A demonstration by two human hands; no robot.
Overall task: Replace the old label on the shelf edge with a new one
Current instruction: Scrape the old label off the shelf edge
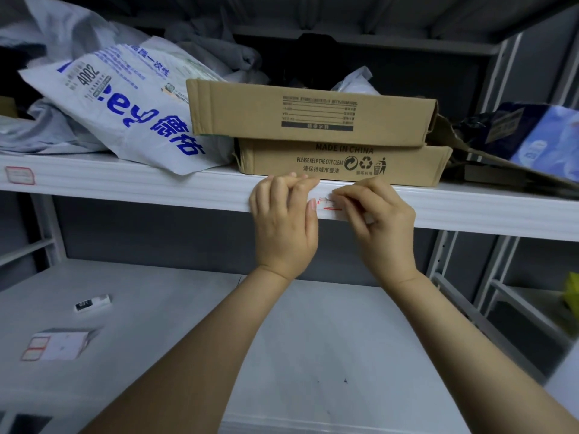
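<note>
A white label with red lines (327,205) sits on the front edge of the white shelf (156,186), partly hidden between my two hands. My left hand (283,220) rests against the shelf edge just left of the label, its fingers curled over the top and its thumb lying along the label's left end. My right hand (380,219) is at the label's right side, fingertips bent and picking at its upper edge. A second red-bordered label (19,175) is stuck on the same shelf edge at the far left.
Two flat cardboard boxes (329,142) are stacked on the shelf right above my hands, with a white and blue mailer bag (125,101) to the left and a blue packet (539,136) to the right. On the lower shelf lie a label sheet pad (59,344) and a small box (93,302).
</note>
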